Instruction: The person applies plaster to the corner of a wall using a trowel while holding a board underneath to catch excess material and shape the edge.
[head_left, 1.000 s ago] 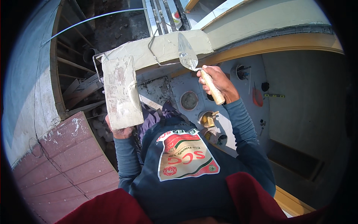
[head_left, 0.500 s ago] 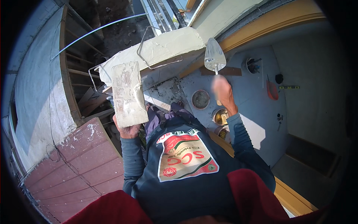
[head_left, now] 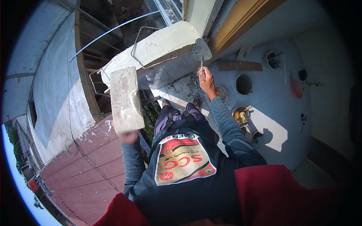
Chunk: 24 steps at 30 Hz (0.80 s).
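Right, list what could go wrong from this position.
1. The trowel in the right hand is stretched out to the plastered ledge beside an open drop to rooftops below; a slip could send it over the edge.
2. The left hand holds the mortar board tilted above the railing; mortar might slide off and fall.
3. Buckets and tools crowd the tiled floor, so a step back could trip.

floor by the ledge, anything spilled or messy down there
Yes: grey mortar crumbs and smears lie scattered on the pale floor tiles just below the plastered ledge, near the trowel in the right hand. The rest looks tidy.
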Motion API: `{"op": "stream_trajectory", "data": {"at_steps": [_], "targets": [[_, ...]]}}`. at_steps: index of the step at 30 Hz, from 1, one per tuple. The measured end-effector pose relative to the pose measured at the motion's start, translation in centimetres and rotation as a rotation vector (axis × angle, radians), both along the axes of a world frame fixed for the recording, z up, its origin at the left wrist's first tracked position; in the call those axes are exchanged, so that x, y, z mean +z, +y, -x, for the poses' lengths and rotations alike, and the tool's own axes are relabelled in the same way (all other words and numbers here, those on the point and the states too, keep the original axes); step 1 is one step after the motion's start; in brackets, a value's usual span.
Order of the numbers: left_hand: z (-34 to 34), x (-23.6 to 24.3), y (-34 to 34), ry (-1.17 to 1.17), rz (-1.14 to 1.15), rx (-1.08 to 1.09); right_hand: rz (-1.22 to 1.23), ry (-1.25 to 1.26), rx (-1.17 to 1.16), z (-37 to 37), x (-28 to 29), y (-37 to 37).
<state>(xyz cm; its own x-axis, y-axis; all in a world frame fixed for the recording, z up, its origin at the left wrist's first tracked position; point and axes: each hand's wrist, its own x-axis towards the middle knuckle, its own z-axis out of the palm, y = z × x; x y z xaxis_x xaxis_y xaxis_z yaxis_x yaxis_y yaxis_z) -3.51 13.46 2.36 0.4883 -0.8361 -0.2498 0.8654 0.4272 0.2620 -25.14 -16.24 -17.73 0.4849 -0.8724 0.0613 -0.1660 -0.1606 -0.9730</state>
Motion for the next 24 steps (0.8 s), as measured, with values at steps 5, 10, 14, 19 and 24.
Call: {"op": "stream_trajectory", "data": {"at_steps": [5,10,14,19,24], "targets": [[0.4,-1.4,-0.2,0.07,-0.147,0.056,-0.015,-0.027,0.023,-0.5,-0.1,0.3],[1.5,-1.9,-2.9,0.255,0.03,-0.019,0.017,0.043,0.1,-1.2,-0.2,0.7],[1.6,-1.4,-4.9,0.332,0.075,-0.033,0.131,0.09,0.14,-1.8,-1.7,1.9],[1.4,-1.9,-6.3,0.303,0.095,-0.094,-0.042,-0.046,0.138,-0.2,3.4,4.0],[3.2,-2.1,-10.1,0.112,0.003,-0.296,0.221,0.075,0.053,5.3,13.1,6.2]]}}
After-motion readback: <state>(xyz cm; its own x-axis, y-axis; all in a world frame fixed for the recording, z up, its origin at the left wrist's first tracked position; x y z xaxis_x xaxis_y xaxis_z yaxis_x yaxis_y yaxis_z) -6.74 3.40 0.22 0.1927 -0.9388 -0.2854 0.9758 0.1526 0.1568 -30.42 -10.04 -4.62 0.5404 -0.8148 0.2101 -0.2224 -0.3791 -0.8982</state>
